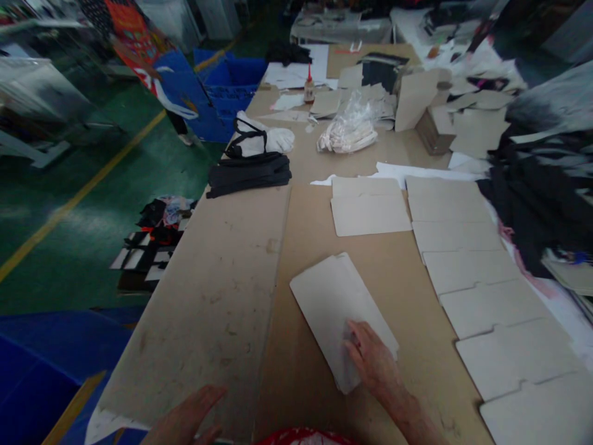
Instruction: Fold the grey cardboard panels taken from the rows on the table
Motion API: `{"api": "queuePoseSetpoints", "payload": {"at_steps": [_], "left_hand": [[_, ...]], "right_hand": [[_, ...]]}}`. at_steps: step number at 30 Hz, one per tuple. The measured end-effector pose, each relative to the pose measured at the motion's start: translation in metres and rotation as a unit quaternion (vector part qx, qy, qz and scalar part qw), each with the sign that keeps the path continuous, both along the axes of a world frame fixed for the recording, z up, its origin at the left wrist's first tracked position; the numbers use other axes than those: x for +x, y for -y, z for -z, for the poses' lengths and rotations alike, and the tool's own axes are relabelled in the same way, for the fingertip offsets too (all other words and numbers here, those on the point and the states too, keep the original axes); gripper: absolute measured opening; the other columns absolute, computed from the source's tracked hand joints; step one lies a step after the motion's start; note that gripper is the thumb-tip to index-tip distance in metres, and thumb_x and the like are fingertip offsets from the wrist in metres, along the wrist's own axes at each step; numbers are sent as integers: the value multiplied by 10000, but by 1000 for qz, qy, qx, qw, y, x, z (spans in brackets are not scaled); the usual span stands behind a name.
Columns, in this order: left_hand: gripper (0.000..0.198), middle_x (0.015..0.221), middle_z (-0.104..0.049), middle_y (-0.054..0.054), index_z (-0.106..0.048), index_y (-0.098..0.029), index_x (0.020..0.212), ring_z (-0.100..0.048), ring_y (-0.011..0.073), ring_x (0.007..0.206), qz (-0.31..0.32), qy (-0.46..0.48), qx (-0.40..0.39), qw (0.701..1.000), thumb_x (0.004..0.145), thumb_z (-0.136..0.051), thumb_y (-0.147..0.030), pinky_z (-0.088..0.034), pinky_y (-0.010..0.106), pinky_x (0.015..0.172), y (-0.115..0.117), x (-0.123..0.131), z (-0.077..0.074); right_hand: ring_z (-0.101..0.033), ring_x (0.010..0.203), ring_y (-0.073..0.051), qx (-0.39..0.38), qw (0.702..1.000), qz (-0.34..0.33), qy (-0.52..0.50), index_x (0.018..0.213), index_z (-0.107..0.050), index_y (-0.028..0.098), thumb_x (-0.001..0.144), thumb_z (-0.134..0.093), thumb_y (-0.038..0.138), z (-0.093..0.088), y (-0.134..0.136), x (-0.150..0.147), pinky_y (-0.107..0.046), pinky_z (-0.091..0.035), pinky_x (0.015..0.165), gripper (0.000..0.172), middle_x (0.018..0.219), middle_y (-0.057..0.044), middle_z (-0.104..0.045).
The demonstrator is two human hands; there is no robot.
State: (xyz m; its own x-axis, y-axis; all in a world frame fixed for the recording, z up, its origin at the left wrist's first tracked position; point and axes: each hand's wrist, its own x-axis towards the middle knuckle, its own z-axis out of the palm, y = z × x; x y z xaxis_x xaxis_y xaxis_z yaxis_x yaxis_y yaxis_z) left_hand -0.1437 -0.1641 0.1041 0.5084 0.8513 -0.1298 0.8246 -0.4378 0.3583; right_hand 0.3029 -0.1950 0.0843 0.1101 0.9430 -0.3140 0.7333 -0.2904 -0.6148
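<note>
As the left hand (197, 414) hangs at the near edge of the worktable (204, 296), fingers apart and holding nothing visible, the right hand (370, 358) rests on one stack of pale boards (340, 315). Its thumb and forefinger lie loosely bent on the top board, slightly apart; whether the hidden fingers grip the edge cannot be told. The stack sits askew beneath that hand, most of it reaching beyond the fingertips, its count of layers unclear.

Below the table's left side stands a blue bin (69, 334), its contents not discernible. To the right, six boards show in an overlapping row (477, 272); beyond the stack, two more overlap as a pair (373, 216), touching or nearly touching the row.

Farther along lie one pile of folded black fabric (250, 175) and, just behind it, a white bundle (278, 140) with black straps. A clear plastic bag (349, 127) holds whitish pieces, too blurred to count. One red-tipped bottle (309, 91) stands upright behind. Across the green floor, a person (139, 43) in a bright orange garment stands by an open blue bin (236, 77).
</note>
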Motion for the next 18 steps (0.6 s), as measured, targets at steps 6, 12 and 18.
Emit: {"api": "queuePoseSetpoints", "payload": {"at_steps": [6,12,18], "left_hand": [[579,1526,-434,145,-407,-167,1476,-387,281,1419,45,67,32,996,951,-525,-380,-410,473,1139,-59,191,24],[677,1559,-392,135,-402,-168,1480,-311,327,1454,116,16,85,989,902,-614,-450,-286,526,1191,-67,230,60],[686,1544,-422,120,-428,-175,1469,-336,328,1439,129,5,104,986,889,-615,-490,-280,514,1185,-69,226,60]], "right_hand": [[-488,1211,-367,48,978,141,143,1341,-510,122,880,-549,469,27,-19,14,-506,-411,1050,578,1277,-211,-527],[-484,1188,-378,34,975,159,152,1282,-527,135,826,-630,424,26,-27,9,-491,-408,1039,550,1228,-198,-521],[-501,1163,-354,59,968,229,85,1167,-554,162,789,-636,363,29,-30,12,-473,-425,1032,436,1184,-180,-530]]}}
